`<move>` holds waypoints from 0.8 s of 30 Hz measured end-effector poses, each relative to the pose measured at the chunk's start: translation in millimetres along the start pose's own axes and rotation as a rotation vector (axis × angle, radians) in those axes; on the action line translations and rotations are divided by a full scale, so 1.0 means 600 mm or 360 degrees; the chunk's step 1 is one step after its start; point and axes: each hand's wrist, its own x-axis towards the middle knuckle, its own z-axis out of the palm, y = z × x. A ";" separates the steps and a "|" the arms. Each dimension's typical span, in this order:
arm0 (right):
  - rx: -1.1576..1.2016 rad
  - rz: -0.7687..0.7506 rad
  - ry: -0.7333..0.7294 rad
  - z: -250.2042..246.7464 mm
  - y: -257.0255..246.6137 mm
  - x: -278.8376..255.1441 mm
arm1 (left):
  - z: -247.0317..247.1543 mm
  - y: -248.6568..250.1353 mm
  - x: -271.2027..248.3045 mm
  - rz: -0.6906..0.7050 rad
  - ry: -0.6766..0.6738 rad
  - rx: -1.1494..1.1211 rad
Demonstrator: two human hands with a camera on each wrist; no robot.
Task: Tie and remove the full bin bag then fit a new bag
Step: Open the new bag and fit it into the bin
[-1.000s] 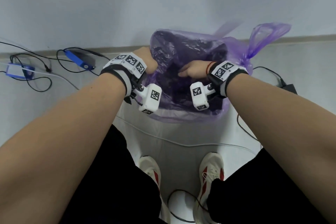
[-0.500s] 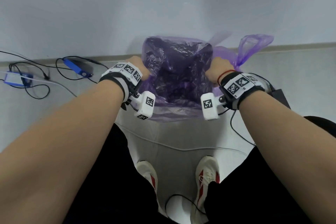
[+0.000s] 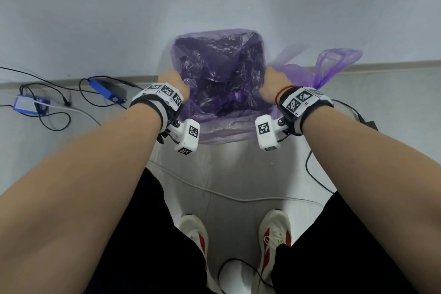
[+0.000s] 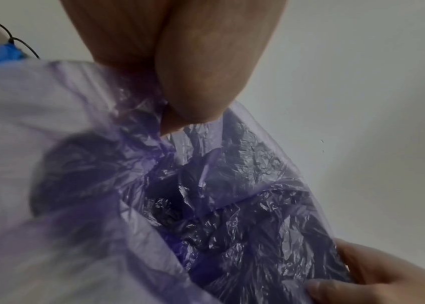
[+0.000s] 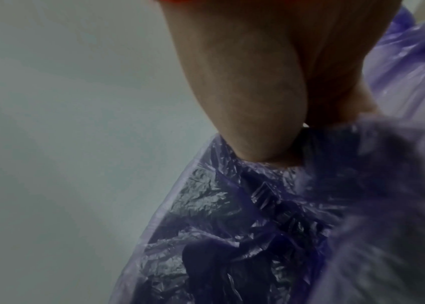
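Against the wall, left hand (image 3: 172,80) and right hand (image 3: 272,83) grip the purple bin bag (image 3: 222,74) rim.

bin bag (image 3: 222,74): thin translucent purple plastic, crinkled, glossy | floor (image 3: 238,169): smooth, perhaps tile

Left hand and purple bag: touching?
Touching. Left wrist view shows the left hand pinching a bunched edge of the purple bag.

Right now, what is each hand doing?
Left hand: grips the left side of the bag rim.
Right hand: grips the right side of the rim.
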 end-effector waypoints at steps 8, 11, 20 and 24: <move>0.0339 0.0035 0.0034 0.025 0.008 0.010 | 0.004 -0.003 0.030 0.0080 0.0020 -0.0148; 0.0386 0.0037 0.0022 0.027 0.013 0.011 | 0.007 -0.005 0.022 -0.0024 -0.0058 -0.0239; 0.0397 0.0113 0.0006 -0.098 0.008 -0.075 | -0.113 0.084 -0.071 0.0007 0.0083 -0.0077; 0.0361 0.0133 0.0012 -0.218 -0.024 -0.169 | -0.214 0.142 -0.152 0.0212 -0.0090 -0.0207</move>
